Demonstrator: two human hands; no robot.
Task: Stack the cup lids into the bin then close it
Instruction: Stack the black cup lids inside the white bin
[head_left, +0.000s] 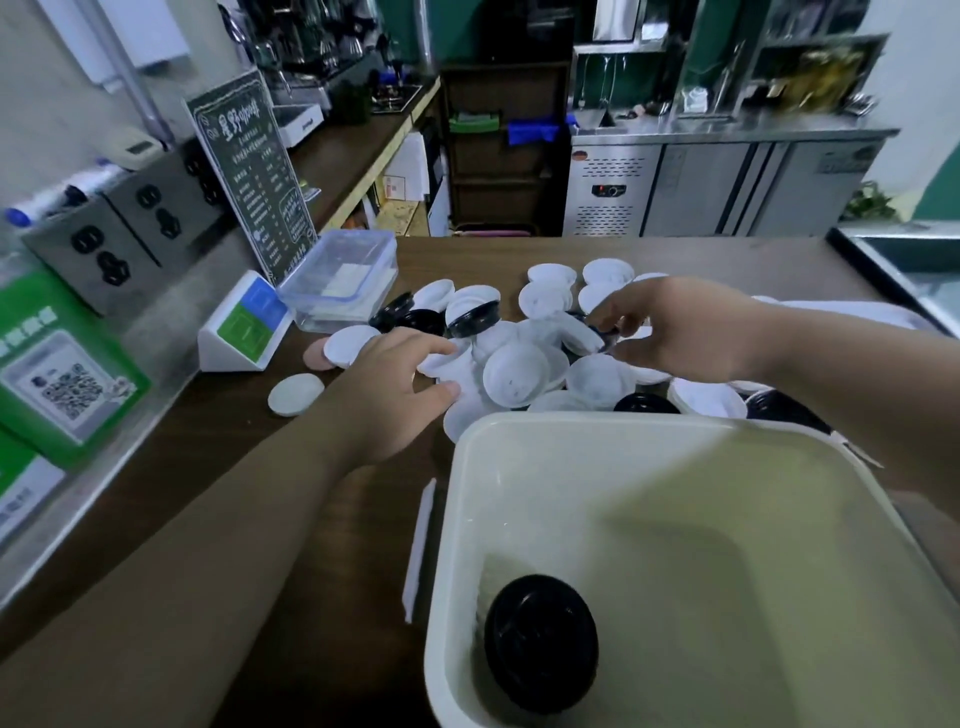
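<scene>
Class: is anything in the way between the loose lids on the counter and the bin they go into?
Nothing visible. The bin stands open just in front of the lid pile; only a black lid stack sits inside it.

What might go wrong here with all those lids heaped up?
The left hand pinches a white lid and the right hand a black lid in a loose heap; tugging may send others sliding off the counter. The black stack in the bin looks tilted, so it may topple when more go in.
</scene>
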